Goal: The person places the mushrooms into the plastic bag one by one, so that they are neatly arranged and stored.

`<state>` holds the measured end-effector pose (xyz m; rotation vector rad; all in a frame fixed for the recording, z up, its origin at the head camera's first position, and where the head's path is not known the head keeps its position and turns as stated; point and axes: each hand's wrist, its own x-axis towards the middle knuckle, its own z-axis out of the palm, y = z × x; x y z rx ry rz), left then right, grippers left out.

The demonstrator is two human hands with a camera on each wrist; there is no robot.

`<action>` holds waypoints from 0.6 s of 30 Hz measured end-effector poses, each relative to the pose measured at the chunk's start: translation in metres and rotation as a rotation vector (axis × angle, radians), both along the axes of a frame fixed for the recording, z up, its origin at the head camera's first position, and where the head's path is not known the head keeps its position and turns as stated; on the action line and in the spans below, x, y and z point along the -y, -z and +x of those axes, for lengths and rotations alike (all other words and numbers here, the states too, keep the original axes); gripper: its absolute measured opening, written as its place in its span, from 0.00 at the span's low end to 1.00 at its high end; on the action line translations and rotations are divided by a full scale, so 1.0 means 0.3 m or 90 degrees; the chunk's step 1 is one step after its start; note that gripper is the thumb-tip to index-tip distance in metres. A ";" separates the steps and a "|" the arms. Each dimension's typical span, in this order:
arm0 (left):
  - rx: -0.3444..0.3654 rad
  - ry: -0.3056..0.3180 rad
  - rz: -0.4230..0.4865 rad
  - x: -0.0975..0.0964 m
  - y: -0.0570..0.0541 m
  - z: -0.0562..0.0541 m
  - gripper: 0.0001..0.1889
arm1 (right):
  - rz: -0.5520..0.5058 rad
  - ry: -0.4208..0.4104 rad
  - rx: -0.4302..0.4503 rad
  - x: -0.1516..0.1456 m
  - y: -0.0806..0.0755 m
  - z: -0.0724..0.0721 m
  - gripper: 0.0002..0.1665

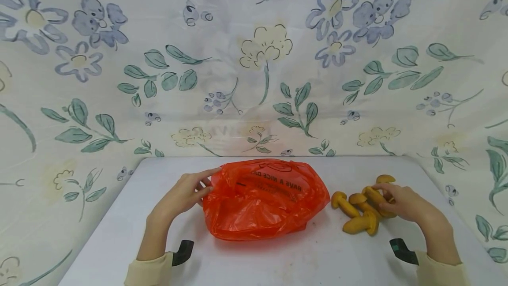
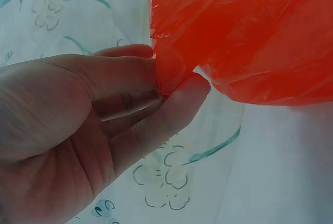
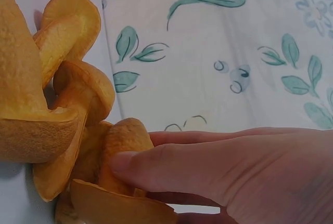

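Observation:
A red plastic bag [image 1: 262, 220] with dark printing lies on the white table, its opening facing the near side. At its left end my left hand [image 1: 184, 194] pinches the rim between thumb and fingers, which the left wrist view shows close up. To the right of the bag is a loose heap of brownish-yellow mushrooms [image 1: 359, 224]. My right hand [image 1: 409, 205] grips one mushroom [image 3: 117, 203] at the heap's right side, the thumb against its stem. The far fingers of the right hand are mostly hidden behind that mushroom.
The white table [image 1: 270, 264] ends at a floral cloth [image 1: 238, 87] hanging behind it and spreading on both sides. A mushroom cap [image 1: 385, 179] shows at the back of the heap. Black straps [image 1: 402, 250] project from both sleeves.

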<state>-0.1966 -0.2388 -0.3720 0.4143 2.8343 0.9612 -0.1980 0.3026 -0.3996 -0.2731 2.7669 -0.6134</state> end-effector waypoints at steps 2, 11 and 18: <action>0.000 0.000 -0.001 0.000 0.000 -0.001 0.29 | 0.000 -0.002 -0.002 0.000 0.000 0.000 0.30; -0.005 0.010 -0.002 -0.001 -0.001 -0.002 0.29 | -0.005 -0.014 -0.016 -0.001 -0.005 0.009 0.29; -0.004 0.007 -0.004 -0.005 -0.004 0.002 0.29 | -0.004 -0.012 -0.025 0.001 -0.008 0.005 0.29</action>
